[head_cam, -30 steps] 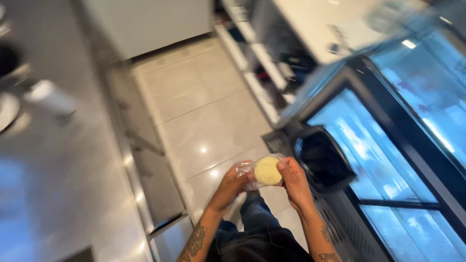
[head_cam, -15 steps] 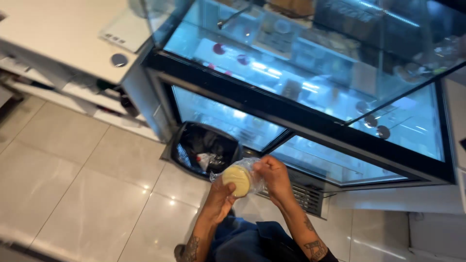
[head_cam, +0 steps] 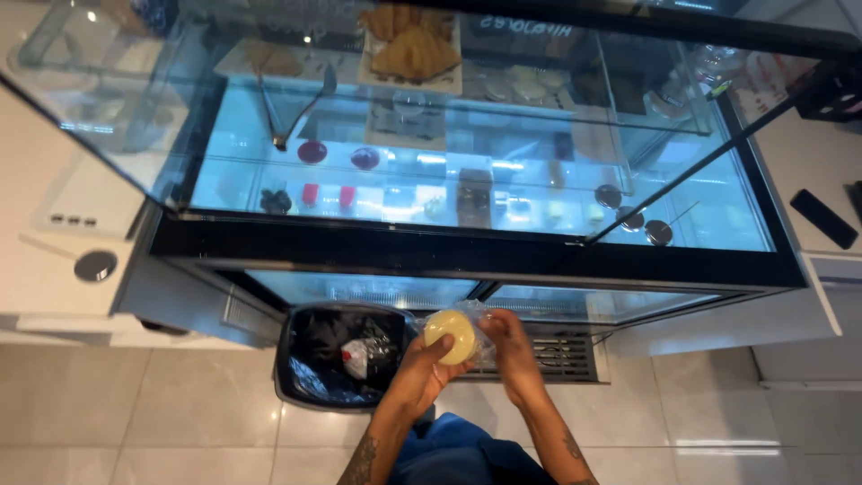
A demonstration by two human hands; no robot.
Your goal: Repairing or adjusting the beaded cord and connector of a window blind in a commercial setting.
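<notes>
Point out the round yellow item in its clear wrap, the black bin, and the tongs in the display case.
Round yellow item [head_cam: 452, 336], head view: its pale top face.
Black bin [head_cam: 310, 346], head view: dark liner inside.
Tongs [head_cam: 289, 115], head view: mid-arm.

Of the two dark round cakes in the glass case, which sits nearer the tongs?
The left dark round cake, right beside the tongs' tips; the other sits farther right.

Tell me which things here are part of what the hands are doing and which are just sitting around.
In hand:
left hand
right hand
pale yellow round pastry
clear plastic wrap

Lying about:
black bin with its liner
glass display case
tongs
croissants
black phone
</notes>
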